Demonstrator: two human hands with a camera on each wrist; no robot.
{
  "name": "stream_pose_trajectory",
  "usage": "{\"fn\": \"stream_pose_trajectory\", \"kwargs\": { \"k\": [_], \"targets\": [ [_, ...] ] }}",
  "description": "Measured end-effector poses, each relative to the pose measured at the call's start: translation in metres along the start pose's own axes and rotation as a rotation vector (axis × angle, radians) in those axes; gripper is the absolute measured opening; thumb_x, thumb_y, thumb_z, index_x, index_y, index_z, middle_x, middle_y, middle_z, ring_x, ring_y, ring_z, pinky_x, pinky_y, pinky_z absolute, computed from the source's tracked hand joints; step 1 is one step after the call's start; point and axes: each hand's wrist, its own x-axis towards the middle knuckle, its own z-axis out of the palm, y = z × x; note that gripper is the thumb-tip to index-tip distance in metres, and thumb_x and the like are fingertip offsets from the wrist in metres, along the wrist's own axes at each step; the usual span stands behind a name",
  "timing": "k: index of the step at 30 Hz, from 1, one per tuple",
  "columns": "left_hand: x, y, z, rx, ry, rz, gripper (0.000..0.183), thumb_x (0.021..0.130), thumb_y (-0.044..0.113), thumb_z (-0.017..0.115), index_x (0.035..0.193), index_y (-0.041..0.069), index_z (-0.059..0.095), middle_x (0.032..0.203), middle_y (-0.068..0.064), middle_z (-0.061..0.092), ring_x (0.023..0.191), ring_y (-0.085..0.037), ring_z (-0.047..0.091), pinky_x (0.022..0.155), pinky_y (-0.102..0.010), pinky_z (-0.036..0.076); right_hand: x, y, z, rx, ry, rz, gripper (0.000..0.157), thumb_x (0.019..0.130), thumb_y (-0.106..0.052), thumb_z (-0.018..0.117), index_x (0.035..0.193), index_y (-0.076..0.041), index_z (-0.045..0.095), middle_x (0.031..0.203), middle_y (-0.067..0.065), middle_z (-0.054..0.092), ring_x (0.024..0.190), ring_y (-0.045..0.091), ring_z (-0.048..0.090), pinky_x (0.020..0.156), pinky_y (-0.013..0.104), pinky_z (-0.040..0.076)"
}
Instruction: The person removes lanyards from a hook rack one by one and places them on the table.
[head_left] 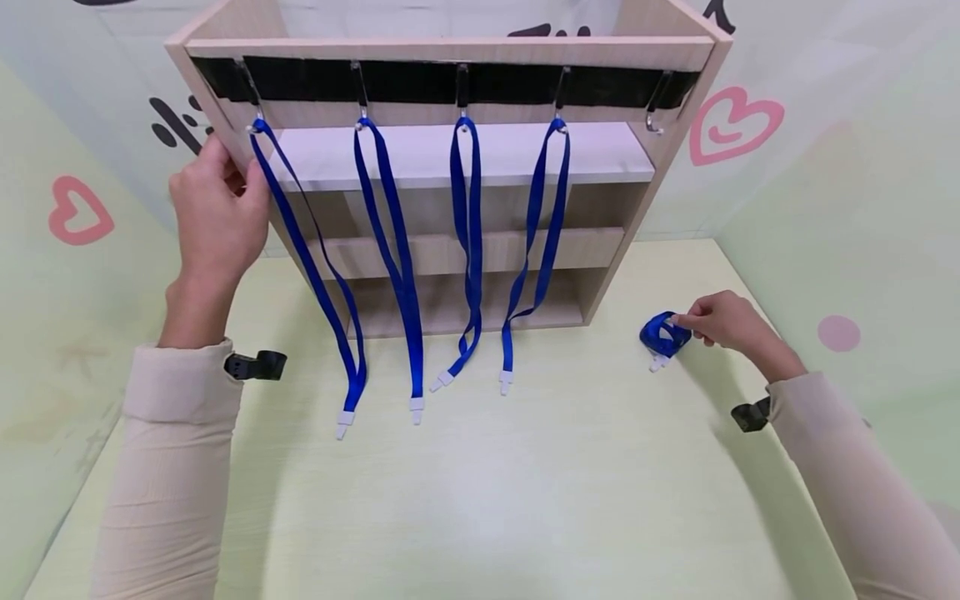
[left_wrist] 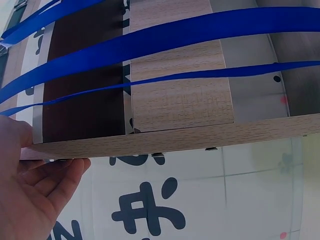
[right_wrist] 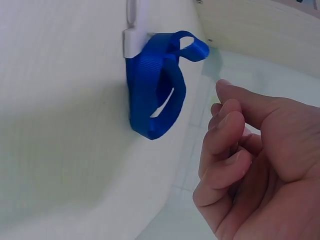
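Observation:
My left hand (head_left: pixel 221 212) grips the left side panel (left_wrist: pixel 165 140) of a light wooden shelf unit, thumb on one face and fingers on the other. Blue lanyards (head_left: pixel 401 258) with white clips hang from several metal hooks along the unit's top front; the rightmost hook (head_left: pixel 654 125) is bare. On the table at the right lies a coiled blue lanyard (right_wrist: pixel 150 85) with its white clip (right_wrist: pixel 134 42). Beside it is my right hand (head_left: pixel 723 321), its fingers loosely curled and holding nothing. A gap separates fingertips and coil in the right wrist view.
The shelf unit (head_left: pixel 637 192) stands toward the back of the pale yellow-green table (head_left: pixel 487 483). A black strip (head_left: pixel 412 82) runs behind the hooks. Patterned walls (head_left: pixel 847 208) close in the left, right and back.

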Motion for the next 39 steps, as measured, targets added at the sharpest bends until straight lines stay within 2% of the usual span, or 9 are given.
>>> {"fn": "stream_pose_trajectory", "kwargs": {
  "k": [7, 11, 16, 22, 29, 35, 39],
  "targets": [
    [-0.001, 0.000, 0.000, -0.006, -0.008, -0.005, 0.040, 0.101, 0.033, 0.046, 0.134, 0.015, 0.060, 0.131, -0.006, 0.066, 0.114, -0.018, 0.067, 0.091, -0.020, 0.053, -0.006, -0.007, -0.010, -0.009, 0.061, -0.031, 0.043, 0.099, -0.041, 0.058, 0.088, 0.001, 0.063, 0.066, 0.002, 0.062, 0.064, 0.023, 0.057, 0.053, 0.030, 0.040],
    [-0.001, 0.000, 0.001, -0.007, -0.006, 0.003, 0.039, 0.101, 0.032, 0.047, 0.133, 0.014, 0.061, 0.130, -0.006, 0.067, 0.113, -0.019, 0.068, 0.089, -0.018, 0.053, -0.014, -0.022, -0.019, 0.007, 0.107, -0.050, 0.043, 0.099, -0.042, 0.057, 0.092, 0.000, 0.064, 0.070, 0.003, 0.064, 0.064, 0.020, 0.059, 0.054, 0.030, 0.045],
    [0.000, -0.001, 0.002, 0.002, 0.002, 0.010, 0.039, 0.102, 0.031, 0.047, 0.133, 0.012, 0.061, 0.129, -0.006, 0.068, 0.112, -0.022, 0.068, 0.088, -0.018, 0.053, -0.022, -0.047, -0.031, 0.036, 0.198, -0.101, 0.039, 0.098, -0.039, 0.059, 0.097, 0.000, 0.066, 0.073, 0.003, 0.066, 0.062, 0.018, 0.061, 0.053, 0.027, 0.049],
    [-0.001, -0.001, 0.000, 0.005, 0.010, 0.006, 0.040, 0.102, 0.033, 0.047, 0.133, 0.013, 0.061, 0.128, -0.006, 0.068, 0.113, -0.021, 0.068, 0.090, -0.019, 0.053, -0.031, -0.083, -0.041, 0.048, 0.299, -0.190, 0.032, 0.097, -0.034, 0.062, 0.100, -0.002, 0.068, 0.077, 0.007, 0.070, 0.059, 0.013, 0.063, 0.053, 0.026, 0.046],
    [0.000, -0.001, 0.000, 0.007, 0.008, 0.010, 0.040, 0.101, 0.032, 0.046, 0.132, 0.012, 0.061, 0.128, -0.006, 0.068, 0.107, -0.021, 0.070, 0.082, -0.013, 0.052, -0.043, -0.130, -0.048, 0.061, 0.395, -0.295, 0.024, 0.096, -0.029, 0.065, 0.100, -0.006, 0.071, 0.084, 0.010, 0.072, 0.058, 0.007, 0.062, 0.051, 0.026, 0.042],
    [0.000, -0.001, 0.001, 0.011, 0.003, 0.002, 0.040, 0.102, 0.033, 0.046, 0.133, 0.012, 0.060, 0.129, -0.007, 0.067, 0.111, -0.021, 0.068, 0.088, -0.018, 0.054, -0.050, -0.166, -0.052, 0.082, 0.455, -0.391, 0.020, 0.095, -0.023, 0.067, 0.102, -0.006, 0.073, 0.089, 0.014, 0.073, 0.056, 0.001, 0.060, 0.044, 0.024, 0.038],
    [0.000, 0.000, 0.001, 0.006, 0.005, 0.002, 0.041, 0.102, 0.032, 0.046, 0.133, 0.011, 0.061, 0.129, -0.008, 0.067, 0.112, -0.022, 0.068, 0.090, -0.020, 0.054, -0.051, -0.189, -0.053, 0.117, 0.480, -0.439, 0.021, 0.096, -0.023, 0.066, 0.105, -0.006, 0.073, 0.086, 0.015, 0.071, 0.057, 0.003, 0.059, 0.044, 0.022, 0.040]
  ]
}}
